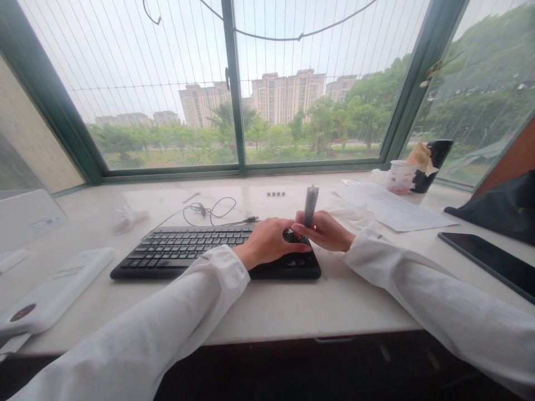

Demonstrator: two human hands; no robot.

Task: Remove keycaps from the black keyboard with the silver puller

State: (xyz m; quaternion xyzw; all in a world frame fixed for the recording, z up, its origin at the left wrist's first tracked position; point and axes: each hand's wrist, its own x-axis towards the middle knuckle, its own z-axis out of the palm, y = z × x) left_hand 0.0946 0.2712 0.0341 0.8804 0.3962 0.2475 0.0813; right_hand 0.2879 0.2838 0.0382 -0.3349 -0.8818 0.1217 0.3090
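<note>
A black keyboard [184, 250] lies on the pale desk [292, 306] in front of me. My left hand [267, 242] rests on the keyboard's right end, fingers curled down over the keys and around a small dark round part [290, 235]. My right hand [324, 229] is closed round a grey cylindrical tool [310, 203] that stands upright, its lower end down at the keys beside my left fingers. Both arms wear white sleeves.
A thin cable [213, 210] and small dark pieces [276, 194] lie behind the keyboard. Papers [393, 209], a pink cup [400, 175] and a black container [434, 156] sit at the right, with a dark tablet [489, 259] nearer. White boxes [54, 289] lie left. Windows stand behind.
</note>
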